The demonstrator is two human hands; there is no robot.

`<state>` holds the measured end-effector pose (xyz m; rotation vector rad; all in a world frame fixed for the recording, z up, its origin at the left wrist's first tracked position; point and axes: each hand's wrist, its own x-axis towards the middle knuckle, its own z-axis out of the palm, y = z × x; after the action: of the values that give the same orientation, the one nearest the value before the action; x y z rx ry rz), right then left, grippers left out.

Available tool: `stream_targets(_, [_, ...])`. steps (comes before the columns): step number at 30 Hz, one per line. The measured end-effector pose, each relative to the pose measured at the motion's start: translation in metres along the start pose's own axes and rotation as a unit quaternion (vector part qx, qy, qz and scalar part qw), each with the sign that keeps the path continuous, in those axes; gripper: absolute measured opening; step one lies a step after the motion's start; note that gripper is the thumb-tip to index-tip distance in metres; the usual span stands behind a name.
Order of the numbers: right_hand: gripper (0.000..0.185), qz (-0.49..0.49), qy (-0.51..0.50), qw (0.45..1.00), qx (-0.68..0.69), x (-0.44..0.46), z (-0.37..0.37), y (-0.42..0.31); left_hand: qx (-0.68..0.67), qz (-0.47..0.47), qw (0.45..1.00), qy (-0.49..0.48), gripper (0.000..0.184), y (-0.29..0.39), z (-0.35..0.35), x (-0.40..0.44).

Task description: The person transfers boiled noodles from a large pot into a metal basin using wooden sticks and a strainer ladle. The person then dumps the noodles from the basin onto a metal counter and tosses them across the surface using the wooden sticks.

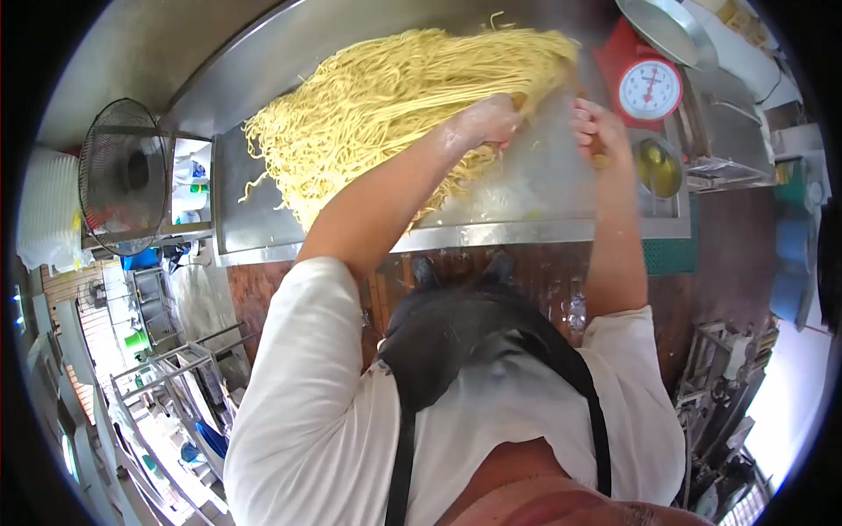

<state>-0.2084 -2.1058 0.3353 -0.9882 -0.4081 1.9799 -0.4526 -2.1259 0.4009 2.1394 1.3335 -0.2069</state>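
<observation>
A wide heap of yellow noodles (386,105) lies spread over the steel worktop (561,197). My left hand (493,120) is closed at the front right side of the heap. A bit of something brown shows at its fingers, too blurred to name. To the right of the heap, my right hand (602,131) is closed around a brown stick-like thing (601,161), whose lower end pokes out below the palm. Motion smears the noodles' right end between the hands.
A red dial scale (650,89) with a metal pan (671,33) stands at the back right. Below it sits a bowl of yellowish liquid (658,167). A wire fan (125,175) is at the left, beside stacked white trays (50,206). The worktop has a raised front edge (500,233).
</observation>
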Motion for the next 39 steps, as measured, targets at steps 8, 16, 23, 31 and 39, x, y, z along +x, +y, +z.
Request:
stream_targets(8, [0.023, 0.016, 0.175, 0.883, -0.436, -0.170, -0.099, -0.025, -0.041, -0.247, 0.966, -0.063, 0.050, -0.046, -0.068, -0.243])
stream_targets(16, [0.031, -0.072, 0.127, 0.702, -0.697, -0.295, -0.029, -0.099, -0.066, -0.243, 0.967, 0.034, 0.045, -0.080, 0.021, -0.110])
stream_targets(23, [0.045, -0.084, -0.034, 0.603, -0.792, -0.194, -0.041, -0.084, -0.101, -0.190, 0.976, -0.011, 0.062, -0.095, -0.015, -0.215])
stream_targets(31, [0.030, -0.146, -0.033, 0.803, -0.577, 0.068, 0.005, 0.129, -0.112, -0.299, 0.937, 0.142, 0.052, -0.160, 0.059, -0.186])
stream_targets(39, [0.032, -0.121, 0.064, 0.845, -0.517, 0.004, 0.009, 0.180, -0.188, -0.180, 0.955, 0.142, 0.054, -0.127, 0.095, -0.105])
